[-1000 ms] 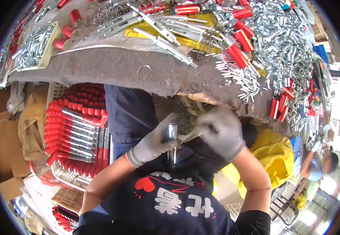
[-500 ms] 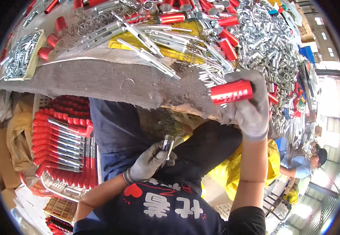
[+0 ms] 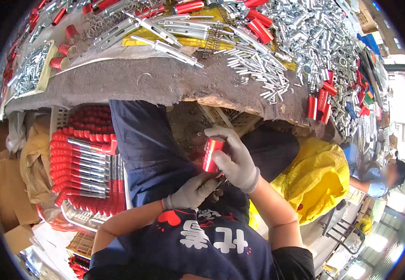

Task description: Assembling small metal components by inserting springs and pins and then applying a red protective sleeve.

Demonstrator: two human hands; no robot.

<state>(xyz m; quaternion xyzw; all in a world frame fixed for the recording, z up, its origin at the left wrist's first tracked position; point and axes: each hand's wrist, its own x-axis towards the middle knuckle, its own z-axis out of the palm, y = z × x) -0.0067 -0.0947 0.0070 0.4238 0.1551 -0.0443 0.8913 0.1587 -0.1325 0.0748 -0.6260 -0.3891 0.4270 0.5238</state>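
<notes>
In front of my lap, my gloved right hand grips a red metal tube, held roughly upright with its rim facing up. Just below, my gloved left hand is closed on a metal part, mostly hidden by the fingers. The tube's lower end sits right at the left fingertips; whether it goes over the metal part I cannot tell. Both hands are below the bench edge, between my knees.
On the cloth-covered bench lie short silver pins, slotted silver rods, red tubes and a heap of metal fittings. A crate of red-handled tools stands at left, a yellow sack at right. Another person sits farther right.
My right hand has brought the red tube from the bench edge down and left to my left hand. My left hand has shifted slightly, and its silver part is now mostly covered.
</notes>
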